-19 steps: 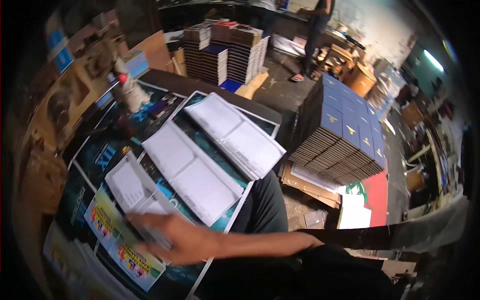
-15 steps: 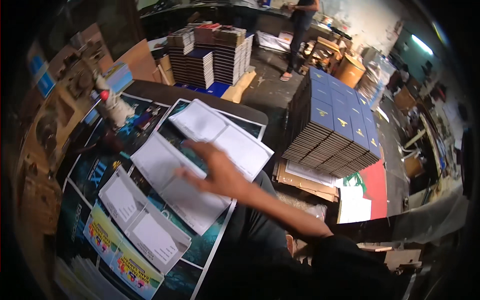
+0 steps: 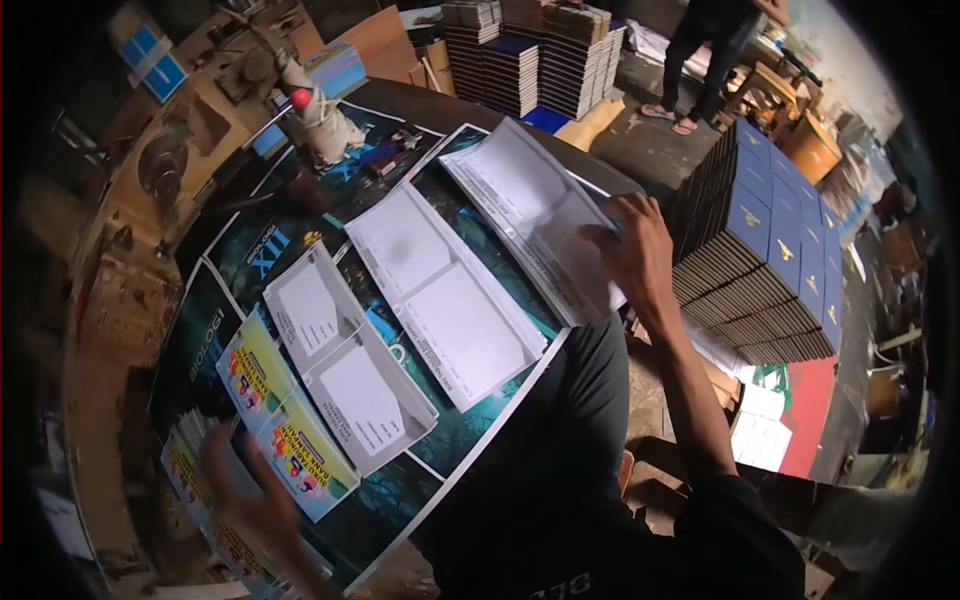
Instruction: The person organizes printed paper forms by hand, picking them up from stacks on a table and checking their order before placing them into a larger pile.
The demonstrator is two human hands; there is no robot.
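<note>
My right hand (image 3: 645, 255) is at the right end of the far pile of white printed sheets (image 3: 515, 180), its fingers bent and thumb apart. I see nothing gripped between them. My left hand (image 3: 255, 490), smeared by motion, has its fingers apart over a stack of colourful printed covers (image 3: 190, 460) at the lower left. Between the hands lie a middle pile of white sheets (image 3: 465, 330), a row of grey-and-white printed sheets (image 3: 355, 385) and a row of yellow-and-blue covers (image 3: 300, 450). All rest on large dark teal printed sheets (image 3: 430, 450) covering the table.
Blue bound books (image 3: 770, 220) form a tall block at right. More book stacks (image 3: 510, 75) stand beyond the table. A cloth-wrapped object with a red tip (image 3: 325, 125) sits at the table's far left, beside a wooden structure (image 3: 165, 170). Another person (image 3: 705, 60) stands behind.
My right hand has moved from over the middle pile to the far pile's right end. My left hand has come into view at lower left. The view has shifted.
</note>
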